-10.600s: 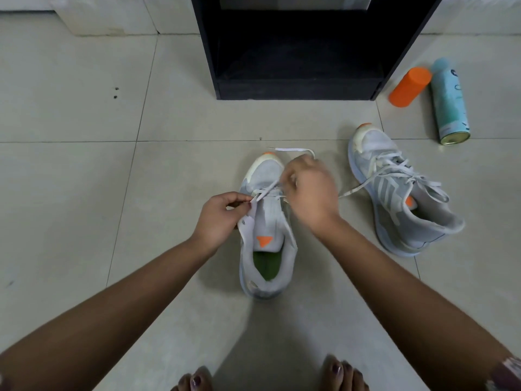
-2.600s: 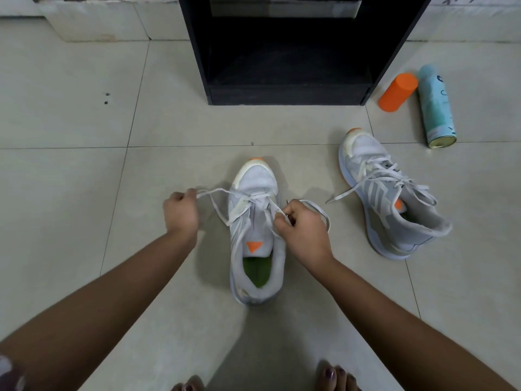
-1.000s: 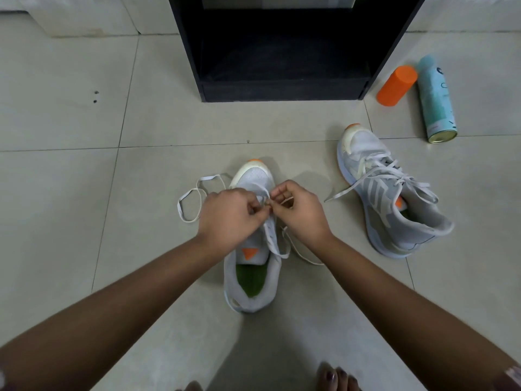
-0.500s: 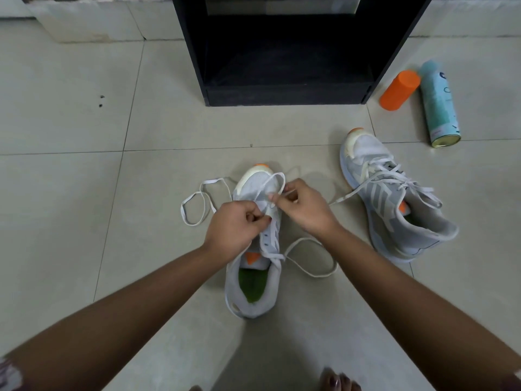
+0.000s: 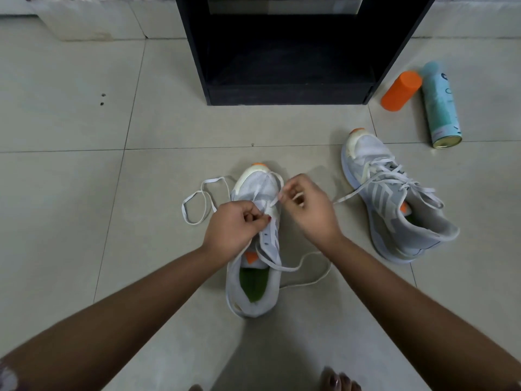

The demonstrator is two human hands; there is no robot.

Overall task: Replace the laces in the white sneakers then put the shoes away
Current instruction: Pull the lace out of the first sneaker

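The left hand (image 5: 235, 224) and right hand (image 5: 308, 210), touching a second ago, have drawn apart over the near sneaker (image 5: 253, 301). It stands mid-floor (image 5: 70, 249), toe toward the black cabinet (image 5: 197, 52) (its top is cut off). The second sneaker (image 5: 394, 204) lies laced toward the floor's right edge, near a teal spray can (image 5: 439, 108) and an orange cylinder (image 5: 401, 90). Both hands pinch the lace (image 5: 284, 268), the left at the eyelets with curled fingers hiding the spot, the right near its end.
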